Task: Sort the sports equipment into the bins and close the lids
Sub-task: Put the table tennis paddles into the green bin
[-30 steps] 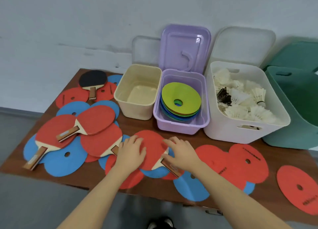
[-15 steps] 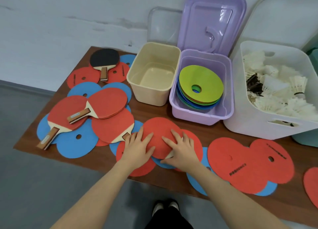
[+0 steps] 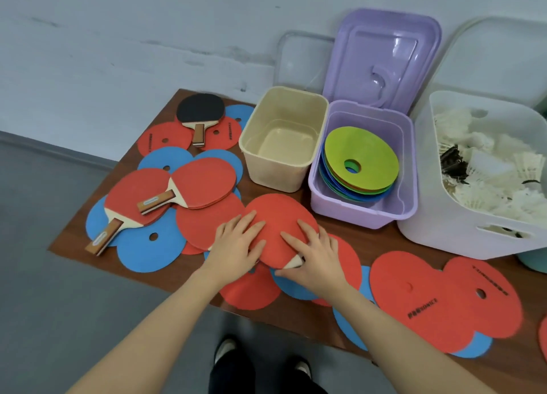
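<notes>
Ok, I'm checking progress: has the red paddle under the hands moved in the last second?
Yes. The red paddle has slid back toward the cream bin, nearly reaching its base.

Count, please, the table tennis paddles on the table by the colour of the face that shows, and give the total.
Red paddles: 4
Black paddles: 1
Total: 5
</notes>
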`<act>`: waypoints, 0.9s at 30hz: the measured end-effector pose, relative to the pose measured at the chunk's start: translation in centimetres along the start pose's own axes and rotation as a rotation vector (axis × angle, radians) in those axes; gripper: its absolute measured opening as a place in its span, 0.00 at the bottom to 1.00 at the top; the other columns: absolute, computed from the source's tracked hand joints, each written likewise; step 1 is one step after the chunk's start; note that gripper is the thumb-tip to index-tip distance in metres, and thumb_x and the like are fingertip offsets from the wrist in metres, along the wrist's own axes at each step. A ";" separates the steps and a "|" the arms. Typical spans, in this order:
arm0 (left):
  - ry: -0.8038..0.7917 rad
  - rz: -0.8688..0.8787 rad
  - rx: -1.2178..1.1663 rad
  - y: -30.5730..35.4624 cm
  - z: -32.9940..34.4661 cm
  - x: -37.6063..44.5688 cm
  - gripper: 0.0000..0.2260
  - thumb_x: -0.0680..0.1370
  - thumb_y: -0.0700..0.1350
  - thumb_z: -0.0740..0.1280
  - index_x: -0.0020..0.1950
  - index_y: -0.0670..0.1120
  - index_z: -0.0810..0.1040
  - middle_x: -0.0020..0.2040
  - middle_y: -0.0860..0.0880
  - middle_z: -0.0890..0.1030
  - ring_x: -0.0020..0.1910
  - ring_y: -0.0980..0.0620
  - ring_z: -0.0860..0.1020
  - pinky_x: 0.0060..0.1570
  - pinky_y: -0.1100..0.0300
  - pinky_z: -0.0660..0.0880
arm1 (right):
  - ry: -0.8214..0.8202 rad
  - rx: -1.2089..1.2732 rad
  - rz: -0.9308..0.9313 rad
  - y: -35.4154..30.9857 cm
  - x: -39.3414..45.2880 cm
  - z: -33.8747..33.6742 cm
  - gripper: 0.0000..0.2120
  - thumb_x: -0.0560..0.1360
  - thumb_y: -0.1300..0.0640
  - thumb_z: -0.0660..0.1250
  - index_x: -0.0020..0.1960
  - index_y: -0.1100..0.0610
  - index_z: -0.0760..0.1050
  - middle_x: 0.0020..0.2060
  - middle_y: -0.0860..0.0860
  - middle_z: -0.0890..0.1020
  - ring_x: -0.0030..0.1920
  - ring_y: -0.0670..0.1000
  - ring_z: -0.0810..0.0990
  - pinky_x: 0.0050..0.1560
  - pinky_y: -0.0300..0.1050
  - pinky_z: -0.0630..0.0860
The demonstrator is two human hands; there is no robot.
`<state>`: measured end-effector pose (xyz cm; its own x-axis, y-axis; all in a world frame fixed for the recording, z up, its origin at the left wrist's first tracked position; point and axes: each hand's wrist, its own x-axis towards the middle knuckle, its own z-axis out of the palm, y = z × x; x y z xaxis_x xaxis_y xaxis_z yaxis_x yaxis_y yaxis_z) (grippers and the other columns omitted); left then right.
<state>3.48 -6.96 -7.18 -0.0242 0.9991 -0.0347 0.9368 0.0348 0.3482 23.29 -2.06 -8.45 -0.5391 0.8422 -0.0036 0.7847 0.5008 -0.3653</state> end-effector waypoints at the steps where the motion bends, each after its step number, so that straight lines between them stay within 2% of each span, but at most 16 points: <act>1: 0.012 -0.018 -0.001 -1.0 -0.7 0.3 0.28 0.75 0.61 0.48 0.69 0.51 0.70 0.72 0.48 0.66 0.70 0.42 0.63 0.65 0.47 0.59 | 0.020 -0.001 0.000 -0.7 0.6 0.1 0.37 0.59 0.27 0.60 0.64 0.41 0.72 0.68 0.53 0.70 0.64 0.67 0.69 0.56 0.62 0.69; 5: 0.073 -0.083 -0.035 -5.9 -3.4 1.5 0.31 0.74 0.63 0.45 0.69 0.51 0.70 0.73 0.47 0.65 0.70 0.44 0.63 0.66 0.48 0.58 | 0.069 -0.016 0.058 -4.0 2.9 1.2 0.37 0.59 0.26 0.59 0.64 0.41 0.72 0.67 0.53 0.71 0.63 0.66 0.69 0.56 0.62 0.70; 9: 0.061 -0.119 0.003 -11.2 -5.2 2.7 0.32 0.72 0.64 0.45 0.70 0.50 0.69 0.73 0.45 0.64 0.69 0.40 0.63 0.65 0.44 0.59 | 0.048 -0.021 0.206 -7.4 4.3 3.3 0.39 0.60 0.24 0.55 0.67 0.40 0.69 0.71 0.52 0.66 0.67 0.66 0.64 0.62 0.63 0.64; 12: -0.060 -0.168 0.094 -14.7 -5.9 4.1 0.30 0.75 0.65 0.54 0.74 0.53 0.60 0.76 0.44 0.56 0.72 0.36 0.56 0.67 0.40 0.55 | 0.061 -0.012 0.286 -9.3 5.2 4.5 0.41 0.60 0.23 0.53 0.68 0.40 0.68 0.72 0.52 0.64 0.68 0.66 0.62 0.63 0.63 0.62; 15: -0.215 -0.172 0.177 -17.6 -6.5 5.6 0.37 0.72 0.70 0.57 0.76 0.59 0.49 0.77 0.48 0.46 0.73 0.34 0.50 0.68 0.40 0.52 | 0.045 -0.008 0.369 -10.5 5.9 5.0 0.42 0.60 0.22 0.52 0.70 0.39 0.64 0.73 0.51 0.61 0.70 0.64 0.58 0.65 0.61 0.60; 19: -0.333 -0.096 0.202 -19.9 -6.9 7.6 0.45 0.65 0.74 0.61 0.75 0.62 0.45 0.77 0.51 0.41 0.73 0.33 0.47 0.69 0.40 0.52 | 0.037 0.008 0.429 -11.2 6.4 5.5 0.39 0.63 0.27 0.63 0.71 0.38 0.62 0.74 0.50 0.59 0.71 0.64 0.57 0.67 0.60 0.57; 21: -0.369 -0.049 0.211 -20.3 -6.7 8.3 0.46 0.64 0.75 0.61 0.75 0.63 0.44 0.77 0.52 0.40 0.73 0.33 0.48 0.69 0.40 0.52 | 0.054 0.005 0.434 -11.2 6.5 5.9 0.39 0.62 0.27 0.63 0.70 0.38 0.63 0.73 0.50 0.60 0.70 0.64 0.58 0.66 0.60 0.58; 24: -0.359 -0.006 0.150 -20.8 -6.0 8.5 0.48 0.58 0.79 0.55 0.75 0.63 0.47 0.77 0.53 0.44 0.72 0.33 0.48 0.69 0.39 0.51 | 0.105 -0.006 0.423 -11.2 6.6 6.2 0.38 0.62 0.27 0.63 0.69 0.40 0.67 0.72 0.51 0.63 0.68 0.64 0.61 0.63 0.61 0.62; 27: -0.255 0.012 0.023 -21.0 -5.8 8.0 0.47 0.57 0.78 0.53 0.74 0.62 0.58 0.76 0.56 0.53 0.72 0.34 0.52 0.68 0.38 0.53 | 0.102 -0.014 0.443 -11.5 6.7 6.1 0.39 0.61 0.25 0.59 0.69 0.40 0.66 0.72 0.51 0.63 0.69 0.64 0.61 0.64 0.61 0.61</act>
<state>-18.46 0.43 -9.31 0.0730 0.9608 -0.2674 0.9441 0.0199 0.3291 8.79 -3.39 -9.97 -0.1184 0.9909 -0.0644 0.9372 0.0901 -0.3370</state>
